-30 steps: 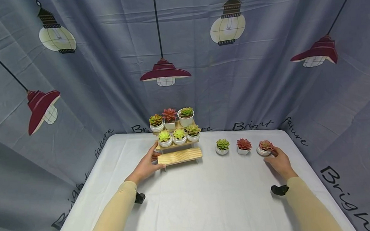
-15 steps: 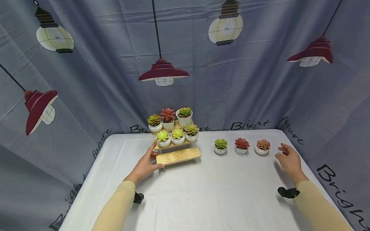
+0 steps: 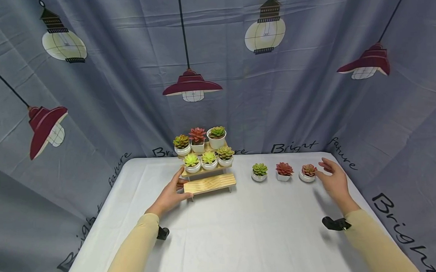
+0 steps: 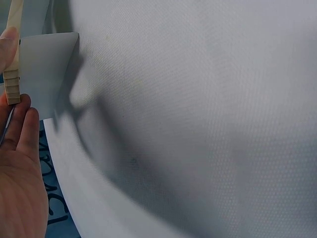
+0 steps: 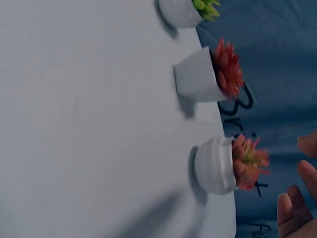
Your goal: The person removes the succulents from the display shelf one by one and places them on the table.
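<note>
My left hand [image 3: 171, 194] grips the left end of a three-tier wooden plant stand [image 3: 210, 184], thumb at the bottom tier's front and fingers round its side. In the left wrist view the thumb and fingertips sit on the end of the wooden board [image 4: 13, 74]. My right hand [image 3: 334, 182] hovers just right of a pinkish-red succulent in a round white pot [image 3: 307, 175], its fingers loosely bent and holding nothing. The right wrist view has a gap between the fingertips [image 5: 286, 203] and that potted succulent [image 5: 215, 166].
Left of that pot stand a red succulent in a square pot [image 3: 284, 172] and a green succulent [image 3: 259, 172]. Several potted succulents fill the stand's upper two tiers, among them a red one [image 3: 197, 138]. A grey-blue curtain [image 3: 298, 107] hangs behind the white table [image 3: 245, 237].
My right hand let go of the rightmost potted succulent, drew back to the right, then came back up and left beside it. The left hand keeps its grip on the stand.
</note>
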### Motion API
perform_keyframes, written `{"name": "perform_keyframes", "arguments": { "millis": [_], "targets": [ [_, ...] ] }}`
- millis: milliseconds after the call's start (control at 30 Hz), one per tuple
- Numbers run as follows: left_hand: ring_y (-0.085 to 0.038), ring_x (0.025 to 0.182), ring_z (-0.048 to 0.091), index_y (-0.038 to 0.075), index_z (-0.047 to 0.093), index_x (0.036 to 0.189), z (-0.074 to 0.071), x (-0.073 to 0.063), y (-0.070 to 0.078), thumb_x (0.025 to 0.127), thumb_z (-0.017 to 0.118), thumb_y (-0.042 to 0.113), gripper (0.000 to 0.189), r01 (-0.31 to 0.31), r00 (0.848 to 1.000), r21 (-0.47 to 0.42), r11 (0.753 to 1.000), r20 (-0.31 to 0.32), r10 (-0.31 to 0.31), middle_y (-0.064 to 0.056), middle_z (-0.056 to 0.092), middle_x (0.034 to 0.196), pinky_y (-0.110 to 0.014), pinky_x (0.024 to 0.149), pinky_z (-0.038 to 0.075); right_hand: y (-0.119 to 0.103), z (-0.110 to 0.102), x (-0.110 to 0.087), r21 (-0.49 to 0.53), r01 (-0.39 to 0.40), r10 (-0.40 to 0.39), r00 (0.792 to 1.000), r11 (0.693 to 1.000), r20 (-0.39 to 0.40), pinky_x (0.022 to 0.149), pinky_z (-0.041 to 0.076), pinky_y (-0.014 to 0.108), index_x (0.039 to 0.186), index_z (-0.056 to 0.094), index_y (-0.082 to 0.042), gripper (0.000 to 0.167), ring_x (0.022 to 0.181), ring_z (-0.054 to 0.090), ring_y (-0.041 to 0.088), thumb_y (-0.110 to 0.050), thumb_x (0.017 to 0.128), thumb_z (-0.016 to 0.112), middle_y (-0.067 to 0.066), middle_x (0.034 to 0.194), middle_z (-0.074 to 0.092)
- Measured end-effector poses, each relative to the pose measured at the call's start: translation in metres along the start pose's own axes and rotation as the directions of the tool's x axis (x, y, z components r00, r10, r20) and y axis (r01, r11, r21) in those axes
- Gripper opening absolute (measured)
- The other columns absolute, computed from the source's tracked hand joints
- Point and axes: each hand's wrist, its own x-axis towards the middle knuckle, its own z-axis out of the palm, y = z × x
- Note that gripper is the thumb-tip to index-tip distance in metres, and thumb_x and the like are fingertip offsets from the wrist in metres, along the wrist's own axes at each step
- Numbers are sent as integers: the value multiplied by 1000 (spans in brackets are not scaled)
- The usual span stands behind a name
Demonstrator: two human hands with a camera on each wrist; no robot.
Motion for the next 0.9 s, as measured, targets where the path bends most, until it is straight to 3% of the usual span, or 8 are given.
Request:
{"name": "perform_keyframes", "arguments": {
  "millis": [133,333,600,700,800,900],
  "targets": [
    [-36,132,52,37,9,165,0,0,-1,86,86,22,112,0,1000,3,1000,-2,0,-14,54,140,-50,114,42,-8,6,-1,28,30,-30,1000,999,0,87,41,21,155,41,-1,59,132,46,38,-6,100,62,23,144,55],
    [-36,131,53,38,9,165,1,0,-3,86,87,24,112,-7,1000,7,1000,-6,7,-14,55,139,-50,114,43,-18,13,-2,56,65,-66,998,996,15,89,41,24,155,42,-1,60,132,46,38,-6,99,63,23,143,56],
    [-35,131,53,37,9,165,1,1,-2,86,87,24,112,-13,1000,7,1000,-8,13,-14,55,139,-50,114,43,-37,21,-10,123,102,-109,993,987,52,79,39,4,155,42,-1,61,119,51,32,-11,99,66,23,144,55],
    [-36,131,53,38,9,165,0,1,-1,86,87,24,112,-3,1000,3,1000,-4,3,-15,54,141,-51,114,43,-44,26,-13,125,117,-127,989,985,76,84,43,9,156,41,-2,61,120,52,33,-9,100,64,22,145,54],
    [-36,132,52,38,9,165,0,1,0,86,86,23,112,6,1000,-7,1000,0,-6,-15,54,142,-51,114,42,-51,33,-14,116,119,-131,986,986,101,97,46,26,156,40,-3,61,129,49,37,-8,100,64,21,147,54],
    [-35,133,52,38,9,165,0,1,0,86,86,22,112,10,1000,-11,1000,3,-10,-15,53,142,-50,114,42,-58,41,-15,116,118,-132,984,986,120,101,43,39,156,41,-5,61,134,45,37,-8,99,65,19,146,55]
  ]
}}
